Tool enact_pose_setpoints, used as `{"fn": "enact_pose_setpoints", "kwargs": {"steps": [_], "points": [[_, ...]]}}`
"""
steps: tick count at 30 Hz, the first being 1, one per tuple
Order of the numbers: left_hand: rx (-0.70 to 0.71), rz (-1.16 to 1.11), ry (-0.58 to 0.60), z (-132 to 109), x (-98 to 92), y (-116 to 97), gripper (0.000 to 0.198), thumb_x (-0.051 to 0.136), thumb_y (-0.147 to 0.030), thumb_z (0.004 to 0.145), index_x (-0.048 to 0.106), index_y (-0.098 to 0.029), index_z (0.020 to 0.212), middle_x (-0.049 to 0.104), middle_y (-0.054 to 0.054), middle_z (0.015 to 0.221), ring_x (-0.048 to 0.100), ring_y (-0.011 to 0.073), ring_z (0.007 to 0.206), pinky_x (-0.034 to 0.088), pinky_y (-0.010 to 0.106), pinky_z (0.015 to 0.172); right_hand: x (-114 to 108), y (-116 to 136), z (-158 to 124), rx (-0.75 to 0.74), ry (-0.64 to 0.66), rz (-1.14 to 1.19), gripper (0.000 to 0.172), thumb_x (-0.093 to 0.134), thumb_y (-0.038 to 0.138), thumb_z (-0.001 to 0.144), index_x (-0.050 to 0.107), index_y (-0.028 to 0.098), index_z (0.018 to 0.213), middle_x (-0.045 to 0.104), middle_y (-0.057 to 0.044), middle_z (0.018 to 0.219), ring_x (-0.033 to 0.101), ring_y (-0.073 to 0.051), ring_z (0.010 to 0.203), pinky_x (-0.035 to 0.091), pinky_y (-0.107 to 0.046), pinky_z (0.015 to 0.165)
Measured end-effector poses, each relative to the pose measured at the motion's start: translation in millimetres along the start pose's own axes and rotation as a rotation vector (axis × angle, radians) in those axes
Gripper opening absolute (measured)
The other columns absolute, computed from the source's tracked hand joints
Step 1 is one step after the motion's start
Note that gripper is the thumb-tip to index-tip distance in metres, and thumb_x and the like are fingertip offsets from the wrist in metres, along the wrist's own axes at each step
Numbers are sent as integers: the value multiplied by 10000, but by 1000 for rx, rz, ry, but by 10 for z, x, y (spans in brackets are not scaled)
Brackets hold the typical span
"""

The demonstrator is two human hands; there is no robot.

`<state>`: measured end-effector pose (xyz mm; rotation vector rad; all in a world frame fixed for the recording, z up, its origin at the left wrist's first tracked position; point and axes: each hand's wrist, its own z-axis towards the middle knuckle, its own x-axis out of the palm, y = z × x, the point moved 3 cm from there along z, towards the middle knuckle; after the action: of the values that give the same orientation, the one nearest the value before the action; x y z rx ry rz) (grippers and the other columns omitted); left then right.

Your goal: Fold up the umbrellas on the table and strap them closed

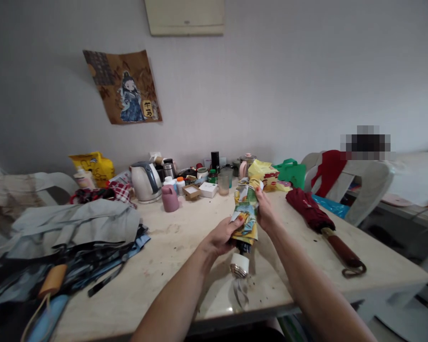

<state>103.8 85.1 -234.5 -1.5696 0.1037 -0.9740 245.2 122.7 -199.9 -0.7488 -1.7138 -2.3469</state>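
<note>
A folding umbrella with yellow, blue and green patterned cloth (248,216) is held between both hands above the table, its cloth gathered around the shaft. Its white handle (239,264) points toward me, and a grey strap hangs from it. My left hand (223,235) is closed around the lower cloth just above the handle, thumb on top. Higher up on the right side, my right hand (264,209) grips the cloth near the far end. Some fingers of both hands are hidden behind the umbrella.
A closed dark red umbrella (312,211) lies at the right. Dark, loosely spread umbrella cloth (92,256) with a wooden handle (53,280) and grey fabric cover the left. Along the wall stand an electric kettle (146,183), a pink jug (170,198), cups and small boxes.
</note>
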Motion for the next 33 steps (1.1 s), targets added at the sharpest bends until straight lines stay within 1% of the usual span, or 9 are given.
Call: {"fn": "enact_pose_setpoints", "kwargs": {"steps": [2, 4, 9, 12, 18, 21, 26, 29, 33], "points": [[76, 0, -68, 39, -27, -26, 548, 882, -496, 580, 635, -101, 868, 665, 42, 731, 609, 139, 642, 486, 244, 632, -38, 141, -91, -249, -170, -244, 676, 779, 573, 619, 512, 219, 1129, 647, -65, 1008, 628, -202, 855, 539, -320, 692], [155, 26, -154, 66, -65, -70, 606, 890, -521, 542, 635, -107, 904, 676, 44, 770, 617, 144, 680, 480, 245, 653, -8, 252, -245, -458, -216, -501, 560, 746, 538, 675, 545, 193, 1068, 634, -52, 910, 592, -174, 775, 501, -289, 655], [373, 90, -303, 58, -134, -217, 631, 851, -590, 556, 621, -132, 925, 664, 13, 794, 597, 120, 701, 452, 216, 650, 170, 171, -570, -487, 83, -910, 241, 671, 410, 727, 610, 177, 739, 588, -11, 649, 488, -127, 568, 390, -258, 550], [423, 89, -265, 43, -107, -250, 618, 831, -598, 589, 618, -133, 935, 678, 35, 854, 630, 154, 791, 476, 243, 707, 202, 79, -616, -415, 151, -825, 203, 624, 369, 743, 590, 180, 679, 579, -10, 623, 478, -123, 551, 382, -258, 546], [357, -56, -255, 50, -60, -186, 668, 804, -659, 583, 598, -123, 925, 675, 45, 811, 648, 179, 736, 500, 298, 696, 151, -16, -589, -58, 251, -237, 315, 753, 426, 622, 562, 178, 659, 543, 24, 588, 438, -91, 509, 358, -230, 504], [355, -36, -237, 59, -56, -166, 673, 782, -676, 602, 593, -118, 928, 674, 55, 811, 651, 189, 749, 505, 306, 698, 114, -31, -593, -11, 261, -245, 321, 740, 435, 626, 558, 174, 666, 531, 28, 580, 390, -76, 480, 301, -219, 468], [415, 110, -228, 64, -83, -161, 664, 771, -669, 620, 595, -123, 956, 663, 46, 831, 625, 162, 748, 495, 282, 693, 70, 116, -636, -393, 113, -717, 205, 632, 333, 711, 611, 169, 833, 591, -9, 699, 481, -111, 563, 400, -241, 547], [435, 180, -193, 69, -75, -135, 630, 754, -651, 660, 608, -120, 965, 657, 45, 840, 606, 144, 752, 485, 263, 699, 101, 199, -725, -637, 127, -932, 144, 535, 287, 807, 609, 178, 749, 574, -20, 720, 478, -107, 579, 392, -238, 570], [385, 96, -175, 80, -54, -93, 599, 775, -629, 657, 608, -118, 921, 648, 33, 787, 592, 128, 698, 469, 245, 661, 77, 211, -755, -755, 116, -985, 186, 489, 251, 828, 581, 185, 681, 548, -16, 687, 496, -115, 604, 396, -238, 592]]}}
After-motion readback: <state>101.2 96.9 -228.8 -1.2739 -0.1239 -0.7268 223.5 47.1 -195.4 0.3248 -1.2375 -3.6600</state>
